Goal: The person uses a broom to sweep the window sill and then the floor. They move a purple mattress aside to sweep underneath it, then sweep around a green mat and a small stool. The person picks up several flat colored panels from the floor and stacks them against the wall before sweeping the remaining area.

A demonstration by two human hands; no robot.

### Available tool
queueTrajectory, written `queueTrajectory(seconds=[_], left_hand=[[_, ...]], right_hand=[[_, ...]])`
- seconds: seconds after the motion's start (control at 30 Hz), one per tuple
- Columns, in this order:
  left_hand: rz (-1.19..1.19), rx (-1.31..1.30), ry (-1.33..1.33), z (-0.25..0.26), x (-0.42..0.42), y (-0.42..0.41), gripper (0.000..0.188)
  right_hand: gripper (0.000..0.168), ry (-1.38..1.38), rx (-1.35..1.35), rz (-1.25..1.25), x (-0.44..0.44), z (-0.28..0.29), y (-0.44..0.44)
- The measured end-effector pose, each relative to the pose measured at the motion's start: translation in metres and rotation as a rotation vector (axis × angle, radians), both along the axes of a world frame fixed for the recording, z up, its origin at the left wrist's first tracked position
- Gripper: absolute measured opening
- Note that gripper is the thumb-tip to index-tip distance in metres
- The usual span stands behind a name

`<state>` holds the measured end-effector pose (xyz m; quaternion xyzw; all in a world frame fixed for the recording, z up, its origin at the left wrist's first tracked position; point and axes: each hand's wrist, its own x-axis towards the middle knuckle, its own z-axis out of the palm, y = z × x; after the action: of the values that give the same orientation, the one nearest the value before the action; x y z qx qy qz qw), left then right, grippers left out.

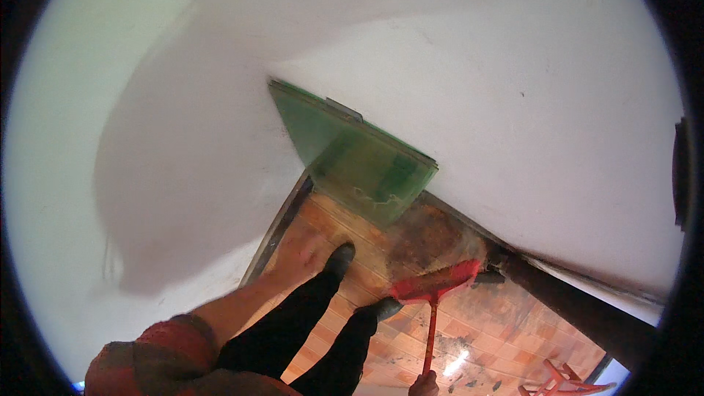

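Note:
My right hand (423,384) grips the red handle of a long-handled sweeping tool (433,286) at the bottom of the view. Its wide red head rests near the floor by my right foot; whether it is a dustpan or a broom is hard to tell. My left arm reaches forward beside my left leg. Low near the wall, my left hand (305,253) blends into the floor tiles, and its fingers are not clear. Ahead of both hands, a stack of green-tinted glass sheets (363,159) leans in the wall corner. A dark strip (344,109) sits at its top edge.
White walls (495,93) meet at the corner, with dark skirting (283,220) along the left. Dark dirt (429,234) marks the tiled floor (462,319). A dark beam-like piece (572,302) runs along the right wall. A red stool or chair (566,382) is at lower right.

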<state>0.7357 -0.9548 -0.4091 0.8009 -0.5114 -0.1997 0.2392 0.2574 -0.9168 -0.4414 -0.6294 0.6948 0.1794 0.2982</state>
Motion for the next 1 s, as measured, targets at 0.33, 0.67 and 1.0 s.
queueTrajectory(seconds=[0.33,0.67,1.0], left_hand=[[-0.183,-0.392,-0.572,0.048,0.084,-0.169,0.046],[-0.18,-0.272,-0.585,0.037,0.084,-0.154,0.051],[-0.208,-0.435,-0.63,0.044,0.089,-0.179,0.045]], right_hand=[[0.01,-0.041,-0.225,0.149,-0.014,-0.03,-0.002],[0.013,-0.031,-0.191,0.121,-0.019,-0.034,0.008],[0.012,-0.014,-0.174,0.157,-0.055,-0.039,0.004]])
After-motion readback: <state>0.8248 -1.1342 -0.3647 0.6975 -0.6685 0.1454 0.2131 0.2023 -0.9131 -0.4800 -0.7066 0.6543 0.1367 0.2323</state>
